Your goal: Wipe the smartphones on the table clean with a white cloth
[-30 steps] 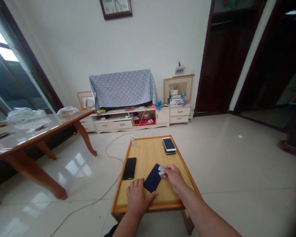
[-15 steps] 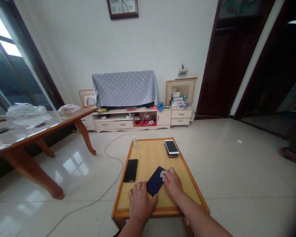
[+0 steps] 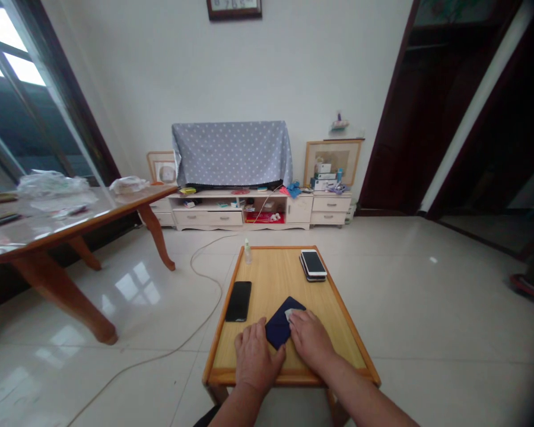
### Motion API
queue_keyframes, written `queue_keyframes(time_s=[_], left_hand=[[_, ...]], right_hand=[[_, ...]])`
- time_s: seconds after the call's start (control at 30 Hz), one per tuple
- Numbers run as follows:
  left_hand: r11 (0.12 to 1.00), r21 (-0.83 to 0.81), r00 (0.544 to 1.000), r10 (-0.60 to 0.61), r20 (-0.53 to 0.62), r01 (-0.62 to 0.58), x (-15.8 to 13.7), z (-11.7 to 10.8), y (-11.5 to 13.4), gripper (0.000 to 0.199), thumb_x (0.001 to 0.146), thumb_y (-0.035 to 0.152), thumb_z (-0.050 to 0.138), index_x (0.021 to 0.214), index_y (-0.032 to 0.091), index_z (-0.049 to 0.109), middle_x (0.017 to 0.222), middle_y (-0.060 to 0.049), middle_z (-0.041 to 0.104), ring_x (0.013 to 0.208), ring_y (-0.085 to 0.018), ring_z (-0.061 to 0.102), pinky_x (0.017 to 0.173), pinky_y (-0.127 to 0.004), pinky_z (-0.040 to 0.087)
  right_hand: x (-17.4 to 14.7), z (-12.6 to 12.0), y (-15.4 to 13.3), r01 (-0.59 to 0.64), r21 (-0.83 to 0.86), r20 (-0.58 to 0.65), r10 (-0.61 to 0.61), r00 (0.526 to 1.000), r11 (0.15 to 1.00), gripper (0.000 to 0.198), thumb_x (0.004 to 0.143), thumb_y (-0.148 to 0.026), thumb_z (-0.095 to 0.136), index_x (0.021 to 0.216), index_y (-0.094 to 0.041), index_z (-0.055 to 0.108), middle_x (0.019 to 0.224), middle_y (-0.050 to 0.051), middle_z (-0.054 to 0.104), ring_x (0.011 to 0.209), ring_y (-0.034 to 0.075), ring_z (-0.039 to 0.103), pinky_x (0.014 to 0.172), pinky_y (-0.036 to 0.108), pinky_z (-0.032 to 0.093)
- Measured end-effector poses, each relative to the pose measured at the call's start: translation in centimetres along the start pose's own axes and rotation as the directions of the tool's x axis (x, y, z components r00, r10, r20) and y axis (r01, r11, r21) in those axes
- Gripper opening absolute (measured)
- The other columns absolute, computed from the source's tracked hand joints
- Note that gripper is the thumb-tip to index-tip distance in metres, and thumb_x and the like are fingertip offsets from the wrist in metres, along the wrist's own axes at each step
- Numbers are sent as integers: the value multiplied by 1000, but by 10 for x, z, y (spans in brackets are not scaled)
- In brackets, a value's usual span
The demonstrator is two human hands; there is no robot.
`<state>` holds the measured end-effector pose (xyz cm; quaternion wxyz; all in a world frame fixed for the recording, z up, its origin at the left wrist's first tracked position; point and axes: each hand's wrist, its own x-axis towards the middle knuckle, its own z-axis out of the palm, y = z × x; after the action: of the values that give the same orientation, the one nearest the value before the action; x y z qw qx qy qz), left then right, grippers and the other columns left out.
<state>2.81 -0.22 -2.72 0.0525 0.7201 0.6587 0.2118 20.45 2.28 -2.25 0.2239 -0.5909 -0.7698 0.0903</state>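
Note:
A dark blue phone (image 3: pixel 277 328) lies slanted on the small wooden table (image 3: pixel 273 270), flat against its top. My left hand (image 3: pixel 257 353) grips its near end, fingers at the left edge and thumb at the lower right corner. Pinched in the fingers of my right hand (image 3: pixel 311 338) is a small white wipe (image 3: pixel 289 315), pressed on the phone's upper part. Part of the wipe is hidden under those fingers. Left of the phone rests a black phone (image 3: pixel 238 301). A white phone (image 3: pixel 314 262) tops a small stack at the far right.
A small clear bottle (image 3: pixel 248 252) stands at the table's far left corner. A cable (image 3: pixel 196 338) runs over the tiled floor on the left. Beyond it is a larger table (image 3: pixel 111 207) bearing plastic bags (image 3: pixel 48 182). A low cabinet (image 3: pixel 298 209) lines the wall.
My right hand has slid the wipe leftward and slightly down, from the phone's right edge onto its surface. The left hand still holds the near end. The camera view has shifted a little.

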Motion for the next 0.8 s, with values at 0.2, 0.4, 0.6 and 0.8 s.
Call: queue_keyframes(time_s=[0.2, 0.4, 0.6, 0.8], left_hand=[[1000, -4, 999, -19, 34, 19, 1, -2, 0, 64, 81, 41, 61, 138, 16, 49, 130, -14, 62, 122, -30, 50, 106, -42, 27], [1000, -3, 999, -21, 38, 21, 0, -5, 3, 67, 79, 45, 63, 138, 18, 50, 132, -14, 61, 123, -31, 49, 108, -43, 24], [999, 4, 999, -32, 35, 31, 1, -3, 2, 58, 84, 36, 57, 138, 17, 49, 131, -14, 62, 121, -29, 51, 107, -42, 25], [1000, -18, 1000, -13, 28, 14, 1, -3, 3, 66, 78, 43, 63, 138, 16, 49, 131, -14, 62, 122, -30, 50, 107, -42, 26]], right_hand=[[-7, 1, -16, 143, 42, 57, -146, 988, 989, 32, 98, -22, 42, 105, -20, 73, 114, 7, 69, 106, 22, 57, 99, 33, 40], [7, -10, 1, -11, -47, -21, 10, 1000, 999, 34, 99, -22, 40, 106, -20, 73, 112, 10, 70, 107, 25, 55, 98, 35, 39], [2, -5, -18, 115, -10, 37, -114, 993, 993, 34, 100, -27, 39, 103, -23, 73, 111, 6, 70, 102, 22, 57, 96, 33, 39], [12, -9, -12, -3, -71, 4, 3, 1000, 997, 37, 100, -24, 37, 109, -22, 73, 117, 8, 69, 106, 24, 56, 96, 34, 39]])
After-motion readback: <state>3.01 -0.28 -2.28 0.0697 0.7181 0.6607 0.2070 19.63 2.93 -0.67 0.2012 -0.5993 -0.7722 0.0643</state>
